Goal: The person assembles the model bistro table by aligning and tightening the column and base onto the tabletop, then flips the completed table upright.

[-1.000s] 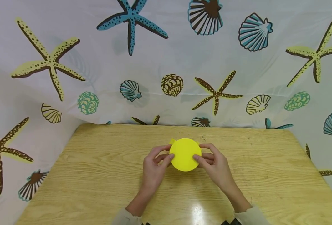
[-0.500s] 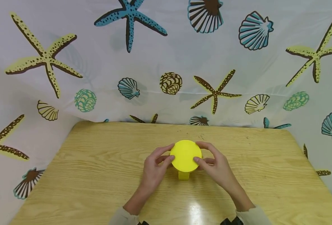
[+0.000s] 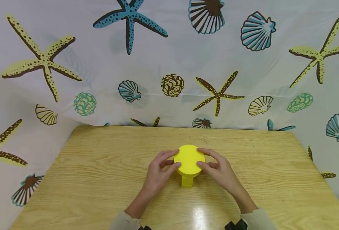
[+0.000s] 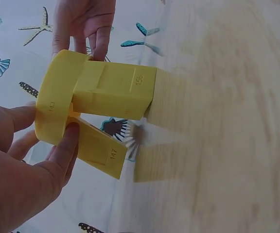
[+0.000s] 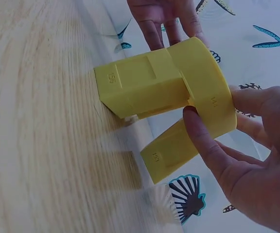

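Observation:
A small yellow stool-like piece (image 3: 189,159) with a flat round top and blocky legs stands roughly upright at the middle of the table. In the head view only its front leg (image 3: 187,182) shows below the top. Raised numbers mark its rim and legs in the wrist views. My left hand (image 3: 159,172) grips the rim on the left side, thumb at the front and fingers round the edge. On the opposite side my right hand (image 3: 219,171) holds the rim the same way. Whether all the legs touch the table, I cannot tell.
The wooden table (image 3: 106,179) spreads out around both hands. A white cloth (image 3: 152,64) printed with starfish and shells hangs behind it and along the sides. Light glares off the table's near part.
The yellow piece has tipped from its round top facing me to a more level pose, bringing the front leg into view below it. Both hands keep hold of the rim.

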The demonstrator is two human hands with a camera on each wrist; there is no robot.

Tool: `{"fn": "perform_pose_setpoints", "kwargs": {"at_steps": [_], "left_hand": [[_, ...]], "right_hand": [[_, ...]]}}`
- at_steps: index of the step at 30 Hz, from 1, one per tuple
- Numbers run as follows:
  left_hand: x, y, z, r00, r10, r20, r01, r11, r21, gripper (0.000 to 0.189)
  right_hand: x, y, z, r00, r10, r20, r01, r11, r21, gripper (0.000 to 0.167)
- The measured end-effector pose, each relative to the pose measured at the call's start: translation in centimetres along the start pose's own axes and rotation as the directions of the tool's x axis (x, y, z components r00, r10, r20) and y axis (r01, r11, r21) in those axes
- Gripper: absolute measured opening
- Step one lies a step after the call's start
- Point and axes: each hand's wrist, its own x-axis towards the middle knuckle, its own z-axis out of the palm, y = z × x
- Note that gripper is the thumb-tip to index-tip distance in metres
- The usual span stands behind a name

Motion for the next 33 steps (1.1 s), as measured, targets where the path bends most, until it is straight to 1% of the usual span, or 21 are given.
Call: {"fn": "perform_pose_setpoints", "kwargs": {"at_steps": [6,14,20,29,33], "left_hand": [[0.08,-0.32,-0.06,0.999,-0.033,0.019,0.034,0.998,-0.047,0.041],[0.09,-0.55,-0.03,0.999,-0.035,0.028,0.037,0.997,-0.073,0.040],[0.17,-0.68,0.03,0.999,-0.039,0.022,0.041,0.996,-0.079,0.040],[0.19,-0.70,0.13,0.999,-0.048,0.013,0.049,0.995,-0.089,0.040],[0.30,-0.60,0.17,0.998,-0.062,0.028,0.064,0.994,-0.088,0.041]], "right_hand": [[0.29,0.33,-0.15,0.999,0.052,0.013,-0.052,0.999,-0.003,0.047],[0.29,0.50,-0.27,0.997,0.080,0.009,-0.080,0.997,-0.015,0.047],[0.21,0.63,-0.32,0.997,0.071,-0.005,-0.071,0.996,-0.048,0.045],[0.25,0.81,-0.27,0.999,0.039,0.007,-0.039,0.999,-0.030,0.046],[0.24,0.75,-0.50,0.999,0.034,0.002,-0.034,0.999,-0.043,0.046]]}}
